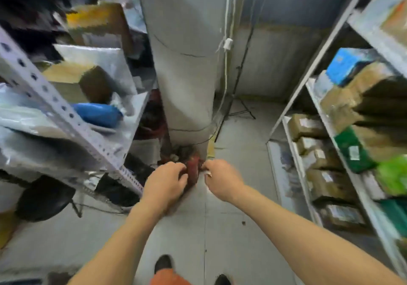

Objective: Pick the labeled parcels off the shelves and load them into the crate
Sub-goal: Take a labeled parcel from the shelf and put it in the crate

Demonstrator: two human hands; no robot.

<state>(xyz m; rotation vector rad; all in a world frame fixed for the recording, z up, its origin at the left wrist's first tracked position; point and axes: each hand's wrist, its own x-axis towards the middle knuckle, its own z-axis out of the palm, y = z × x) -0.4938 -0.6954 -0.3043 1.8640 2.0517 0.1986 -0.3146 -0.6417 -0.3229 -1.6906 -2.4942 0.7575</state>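
Head view, looking down a narrow aisle between two metal shelving racks, with a wide grey pillar (pixel 185 64) at the far end. Both bare arms reach forward and meet low in the middle of the aisle. The left hand (pixel 167 180) has its fingers curled round the left side of a small reddish object (pixel 193 170), which is blurred; whether it is a parcel cannot be told. The right hand (pixel 222 178) pinches something at the object's right edge with curled fingers, and a small pale scrap (pixel 208 174), perhaps a label or tape, shows under that hand.

No crate is in view, so how many parcels have been loaded cannot be judged. Much seems left to do. The left rack (pixel 66 113) carries silver mailer bags (pixel 97 64), brown boxes and a blue wrapped bundle (pixel 97 114) near its front edge. The right rack (pixel 317 152) is crowded on every shelf: labelled brown cartons (pixel 308 126) on the lower shelves, and a blue box (pixel 345 64) and green packages (pixel 352 150) higher up.

A round black stool (pixel 44 199) stands on the floor by the left rack's lower corner. Cables hang down beside the pillar. The person's dark shoes (pixel 163 262) show at the bottom of the view.
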